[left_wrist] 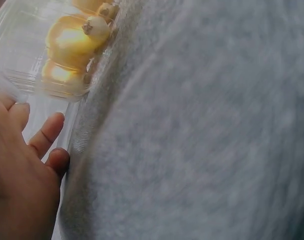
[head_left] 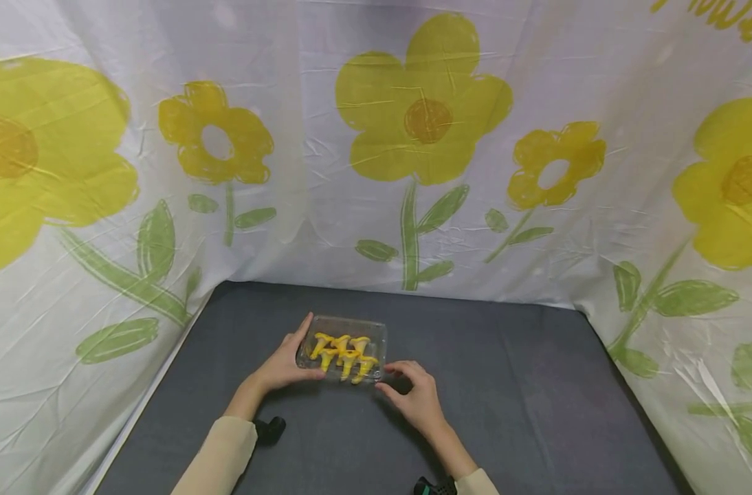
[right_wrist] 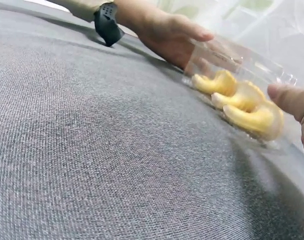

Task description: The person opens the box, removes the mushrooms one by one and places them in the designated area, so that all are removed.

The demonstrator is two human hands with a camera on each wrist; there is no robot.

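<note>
Container (head_left: 350,324) between left fingers (head_left: 301,333) gripping one end and right fingers (head_left: 404,367) pinching the other

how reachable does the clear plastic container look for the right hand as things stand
Yes, it seems so: the right hand has its thumb and fingertips at the near right corner of the clear plastic container, with nothing visible between, while the left hand holds the opposite side.
</note>
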